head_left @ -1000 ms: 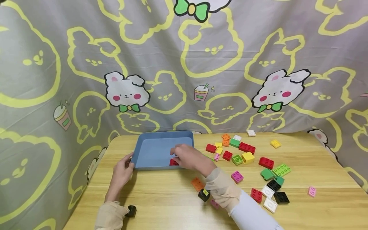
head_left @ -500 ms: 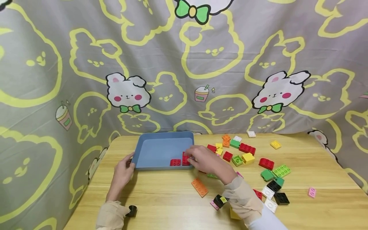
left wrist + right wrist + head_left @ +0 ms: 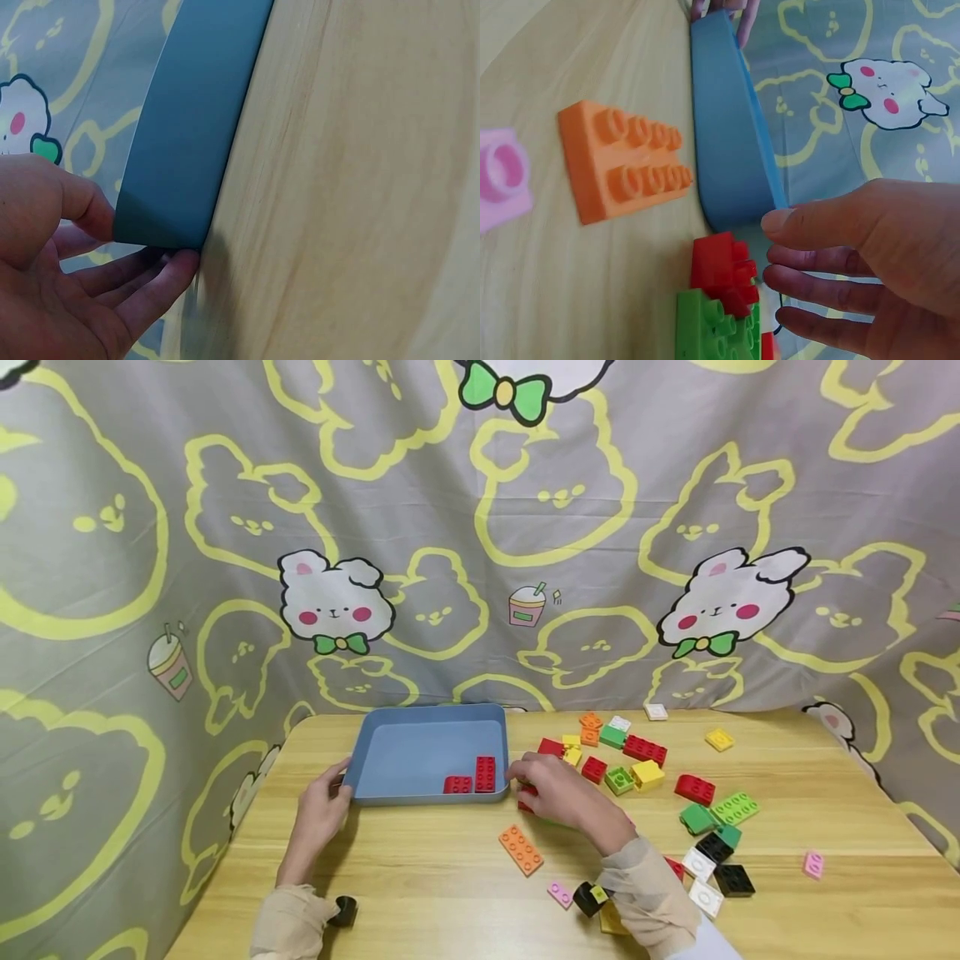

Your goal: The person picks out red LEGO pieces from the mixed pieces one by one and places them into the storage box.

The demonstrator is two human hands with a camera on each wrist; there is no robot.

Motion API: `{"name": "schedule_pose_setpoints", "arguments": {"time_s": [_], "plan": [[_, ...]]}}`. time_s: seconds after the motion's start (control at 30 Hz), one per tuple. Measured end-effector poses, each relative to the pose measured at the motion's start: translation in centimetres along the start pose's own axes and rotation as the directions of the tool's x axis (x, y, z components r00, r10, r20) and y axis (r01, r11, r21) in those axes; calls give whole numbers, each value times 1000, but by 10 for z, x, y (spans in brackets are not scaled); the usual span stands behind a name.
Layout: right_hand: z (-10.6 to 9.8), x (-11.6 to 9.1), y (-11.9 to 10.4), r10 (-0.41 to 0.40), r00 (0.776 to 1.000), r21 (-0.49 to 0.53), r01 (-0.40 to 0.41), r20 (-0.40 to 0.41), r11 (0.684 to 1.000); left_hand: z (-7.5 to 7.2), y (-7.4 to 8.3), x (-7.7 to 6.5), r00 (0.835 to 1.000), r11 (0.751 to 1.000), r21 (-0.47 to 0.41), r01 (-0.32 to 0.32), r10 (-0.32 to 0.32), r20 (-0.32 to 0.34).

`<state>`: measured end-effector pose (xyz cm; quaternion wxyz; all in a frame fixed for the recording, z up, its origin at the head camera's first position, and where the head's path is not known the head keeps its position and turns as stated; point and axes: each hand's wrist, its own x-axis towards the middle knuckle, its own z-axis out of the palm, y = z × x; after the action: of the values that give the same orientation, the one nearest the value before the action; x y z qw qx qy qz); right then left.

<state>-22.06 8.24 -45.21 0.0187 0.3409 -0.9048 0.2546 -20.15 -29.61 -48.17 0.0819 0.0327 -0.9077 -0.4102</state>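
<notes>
A shallow blue tray (image 3: 420,799) lies at the back left of the wooden table. My left hand (image 3: 324,802) grips its front left corner, thumb by the rim and fingers under the lower edge in the left wrist view. Inside the tray, a small red toy brick (image 3: 457,784) and a longer red brick (image 3: 485,774) sit near the front right corner. My right hand (image 3: 558,789) is just outside that corner, fingers loosely extended and holding nothing. In the right wrist view its thumb overlaps the tray's rim, above a red brick (image 3: 720,262) and a green brick (image 3: 705,326).
An orange brick (image 3: 521,850) and a pink brick (image 3: 560,894) lie in front of the tray. Several more bricks spread to the right, including a yellow one (image 3: 647,773), a lime one (image 3: 736,807) and a black one (image 3: 734,879). A patterned curtain (image 3: 420,510) hangs behind the table.
My right hand has moved rightward out of the tray, leaving the longer red brick beside the small one. My left hand has stayed at the tray corner.
</notes>
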Motion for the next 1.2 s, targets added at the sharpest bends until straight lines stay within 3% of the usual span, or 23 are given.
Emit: {"name": "schedule_pose_setpoints", "arguments": {"time_s": [0.17, 0.5, 0.73, 1.2], "plan": [[2, -3, 4, 24, 1000, 2, -24, 8, 1000, 0, 1, 0, 1000, 1000, 0, 2, -2, 6], [7, -5, 5, 119, 990, -96, -111, 73, 989, -1, 2, 0, 1000, 1000, 4, 7, -7, 9], [14, -5, 4, 95, 994, -114, -87, 61, 990, -1, 2, -1, 1000, 1000, -1, 10, -10, 17], [16, -4, 3, 128, 984, -65, -121, 122, 991, -1, 2, -1, 1000, 1000, 4, 8, -8, 23]]}}
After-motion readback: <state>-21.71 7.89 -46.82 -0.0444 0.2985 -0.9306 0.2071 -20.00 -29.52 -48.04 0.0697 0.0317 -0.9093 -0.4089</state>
